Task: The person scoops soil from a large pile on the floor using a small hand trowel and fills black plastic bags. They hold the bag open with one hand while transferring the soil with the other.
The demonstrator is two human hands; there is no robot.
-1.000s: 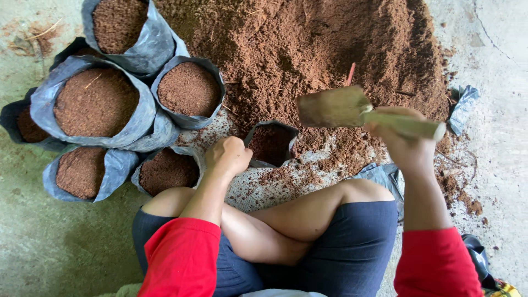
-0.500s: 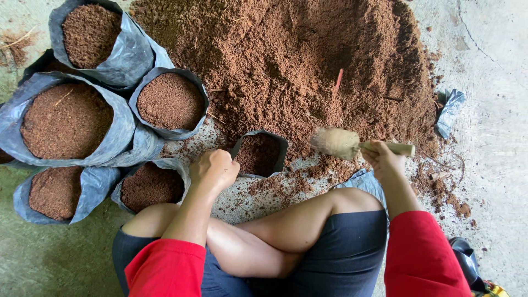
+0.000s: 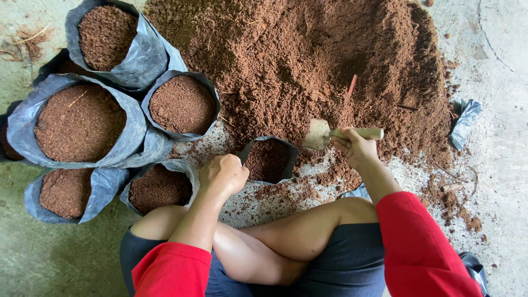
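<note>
At the far left stood several filled grey bags, close together on the concrete floor. Just right of them, the left hand was clenched on the rim of a small dark bag, which stood half full at the near edge of the soil heap. Further right, the right hand grasped the wooden handle of a trowel, its blade touching the soil beside the bag.
</note>
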